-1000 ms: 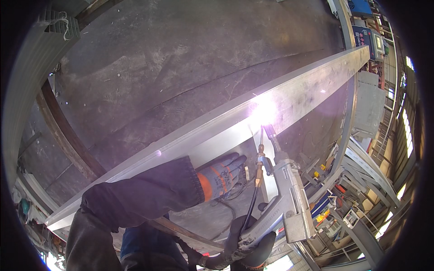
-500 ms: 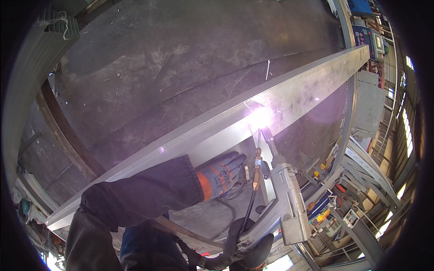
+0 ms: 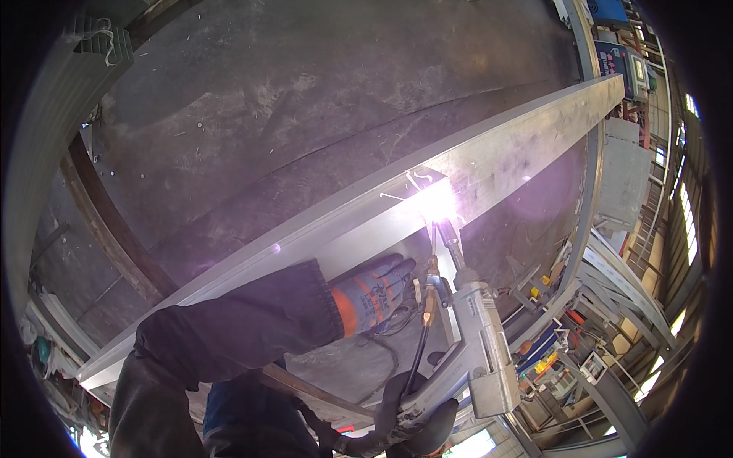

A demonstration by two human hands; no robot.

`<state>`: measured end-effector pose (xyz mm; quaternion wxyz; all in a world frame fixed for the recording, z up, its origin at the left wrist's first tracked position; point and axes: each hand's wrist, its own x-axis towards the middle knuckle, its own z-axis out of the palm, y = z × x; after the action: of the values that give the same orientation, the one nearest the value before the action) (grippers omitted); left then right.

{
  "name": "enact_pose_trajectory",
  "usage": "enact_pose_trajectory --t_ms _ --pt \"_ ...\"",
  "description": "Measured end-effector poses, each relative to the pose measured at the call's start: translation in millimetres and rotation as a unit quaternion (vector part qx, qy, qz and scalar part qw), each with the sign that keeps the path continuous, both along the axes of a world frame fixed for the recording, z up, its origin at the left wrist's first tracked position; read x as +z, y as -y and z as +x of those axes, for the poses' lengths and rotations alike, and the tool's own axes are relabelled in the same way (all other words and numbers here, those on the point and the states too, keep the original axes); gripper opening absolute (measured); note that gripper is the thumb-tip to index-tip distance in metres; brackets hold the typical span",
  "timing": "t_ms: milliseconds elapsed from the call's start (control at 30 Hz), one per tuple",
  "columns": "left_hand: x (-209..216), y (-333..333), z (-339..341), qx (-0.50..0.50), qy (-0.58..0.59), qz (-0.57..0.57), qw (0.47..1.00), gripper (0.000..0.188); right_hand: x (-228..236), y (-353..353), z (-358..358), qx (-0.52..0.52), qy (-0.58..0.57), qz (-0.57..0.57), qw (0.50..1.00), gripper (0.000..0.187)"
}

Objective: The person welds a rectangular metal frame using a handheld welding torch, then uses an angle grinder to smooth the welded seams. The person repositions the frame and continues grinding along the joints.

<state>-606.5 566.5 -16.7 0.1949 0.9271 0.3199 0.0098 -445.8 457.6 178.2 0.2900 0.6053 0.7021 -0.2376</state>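
A long silvery metal beam (image 3: pixel 527 149) runs slantwise from lower left to upper right. My right hand (image 3: pixel 427 427), in a dark glove, is wrapped round the handle of a grey welding gun (image 3: pixel 481 328). A thin wire-feed tube with a brass fitting (image 3: pixel 430 294) is attached beside its nozzle. At the gun's tip a bright white-violet glare (image 3: pixel 435 201) hides the spot on the beam where it works. My left hand (image 3: pixel 372 296), in a grey glove with an orange cuff, lies along the beam's near side, fingers stretched out; whether it presses on the metal I cannot tell.
A dark, scuffed metal tabletop (image 3: pixel 305 91) lies beyond the beam. A curved-looking brown steel bar (image 3: pixel 114 221) crosses at left. To the right stand a machine with a display (image 3: pixel 634 72), a grey cabinet (image 3: pixel 620 175) and cluttered tools and metal profiles (image 3: pixel 557 351).
The welding gun and its glare have shifted slightly to the left along the beam. Bright spark trails now show just above the glare. My left hand has stayed in place.
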Motion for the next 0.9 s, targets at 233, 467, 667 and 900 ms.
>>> enact_pose_trajectory --t_ms 233,467,667,900 --pt "0 -4 0 -0.019 0.047 -0.034 0.998 0.047 -2 6 -4 -0.202 0.05 -0.009 0.978 0.047" --pt "1 -3 -1 -0.004 0.05 -0.035 0.998 0.047 25 -14 -13 -0.263 -0.158 -0.035 0.951 0.026" --pt "3 -6 -3 -0.022 0.044 -0.05 0.998 0.046 20 -16 -13 -0.347 -0.195 -0.074 0.915 0.037" --pt "8 -10 -5 -0.038 0.029 -0.061 0.997 0.045 19 -20 -24 -0.51 -0.255 -0.095 0.816 0.056"
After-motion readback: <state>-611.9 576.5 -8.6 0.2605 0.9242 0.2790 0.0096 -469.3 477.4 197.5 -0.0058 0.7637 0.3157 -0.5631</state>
